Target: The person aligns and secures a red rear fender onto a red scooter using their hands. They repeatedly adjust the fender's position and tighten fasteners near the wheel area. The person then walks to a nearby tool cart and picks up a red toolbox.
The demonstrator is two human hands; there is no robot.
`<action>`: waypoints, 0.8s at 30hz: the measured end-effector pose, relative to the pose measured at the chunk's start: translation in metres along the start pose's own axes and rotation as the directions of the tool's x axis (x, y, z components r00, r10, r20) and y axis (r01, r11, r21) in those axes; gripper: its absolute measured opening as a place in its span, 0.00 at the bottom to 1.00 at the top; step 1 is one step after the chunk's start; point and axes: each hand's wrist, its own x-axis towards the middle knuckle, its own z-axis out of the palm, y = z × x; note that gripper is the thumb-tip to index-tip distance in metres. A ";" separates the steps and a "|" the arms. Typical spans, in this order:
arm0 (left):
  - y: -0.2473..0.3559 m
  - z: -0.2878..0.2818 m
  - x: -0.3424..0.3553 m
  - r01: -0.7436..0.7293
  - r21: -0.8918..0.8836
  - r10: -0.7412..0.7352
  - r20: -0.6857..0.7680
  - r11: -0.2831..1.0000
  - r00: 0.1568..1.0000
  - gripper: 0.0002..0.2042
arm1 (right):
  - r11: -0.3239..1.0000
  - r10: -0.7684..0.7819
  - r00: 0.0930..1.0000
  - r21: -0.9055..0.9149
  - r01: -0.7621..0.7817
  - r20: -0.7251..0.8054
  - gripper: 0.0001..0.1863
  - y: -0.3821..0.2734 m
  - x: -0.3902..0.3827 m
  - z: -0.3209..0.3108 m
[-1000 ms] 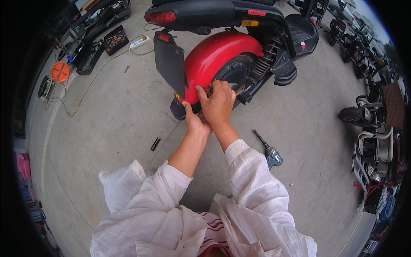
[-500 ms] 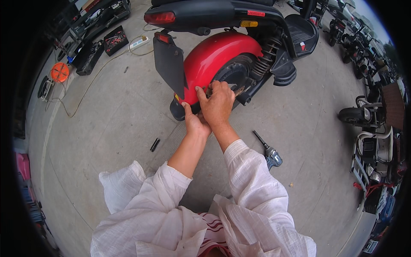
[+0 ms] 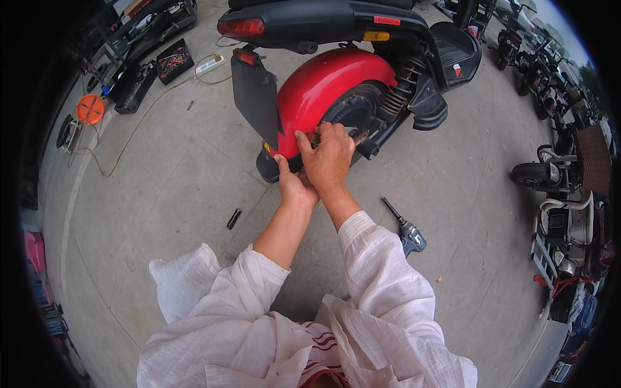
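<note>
A scooter's glossy red rear fender [image 3: 336,68] curves over the dark rear wheel [image 3: 352,110]. My left hand [image 3: 296,185] is closed at the fender's lower rear edge, thumb against its red side; the other fingers are mostly hidden beneath my right hand. Just above and to the right, my right hand [image 3: 328,157] has its thumb near the fender's lower part and its fingers curled in toward the wheel's hub. Whatever those fingers grip is hidden. A rusty metal arm [image 3: 363,137] shows right beside them. The black mudguard flap [image 3: 254,97] hangs left of the fender.
On the concrete lie a cordless power driver [image 3: 412,236] with a long socket, right of my arms, and a short black cylinder [image 3: 234,218] to the left. Open toolboxes [image 3: 174,61], a power strip [image 3: 210,64] and an orange cable reel [image 3: 90,109] sit far left. Parked scooters [image 3: 550,173] line the right.
</note>
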 end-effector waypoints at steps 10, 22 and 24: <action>-0.001 -0.001 0.000 -0.007 0.014 0.007 0.000 1.000 1.000 0.42 | 1.000 -0.007 1.000 -0.001 0.007 -0.012 0.16 0.000 0.000 -0.001; -0.001 -0.001 0.001 -0.001 0.009 0.001 -0.001 1.000 1.000 0.42 | 1.000 -0.004 1.000 0.008 0.004 -0.008 0.16 0.000 0.000 0.000; -0.001 -0.001 0.000 -0.005 0.012 0.005 0.002 1.000 1.000 0.42 | 1.000 -0.005 1.000 0.008 0.005 -0.010 0.16 0.000 -0.001 0.000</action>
